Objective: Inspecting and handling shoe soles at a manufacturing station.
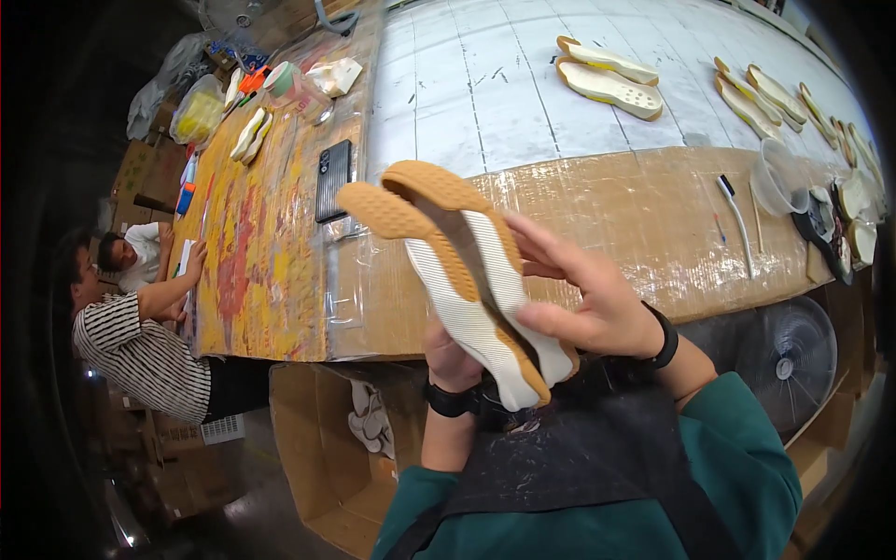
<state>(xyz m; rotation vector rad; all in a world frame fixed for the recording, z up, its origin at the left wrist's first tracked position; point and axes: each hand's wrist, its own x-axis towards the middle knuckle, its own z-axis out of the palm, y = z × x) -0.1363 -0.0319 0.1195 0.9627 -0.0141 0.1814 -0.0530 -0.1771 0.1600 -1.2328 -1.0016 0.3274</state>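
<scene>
Two shoe soles, white ribbed along the sides with tan bottoms, are held upright close together in front of me. The left sole (pixel 457 299) is gripped from behind by my left hand (pixel 452 357), whose fingers are mostly hidden by it. My right hand (pixel 588 291) is closed on the right sole (pixel 495 266), thumb on its near side and fingers along its far edge. A narrow dark gap runs between the two soles. Both are above the near edge of the cardboard-covered table (pixel 644 224).
More soles (pixel 611 89) lie in pairs on the white surface. A toothbrush (pixel 737 224) and a clear plastic cup (pixel 777 182) are at right; a phone (pixel 333 182) lies left. Below stand a cardboard box (pixel 313 439) and a fan (pixel 789 364). Two people (pixel 140 345) are at far left.
</scene>
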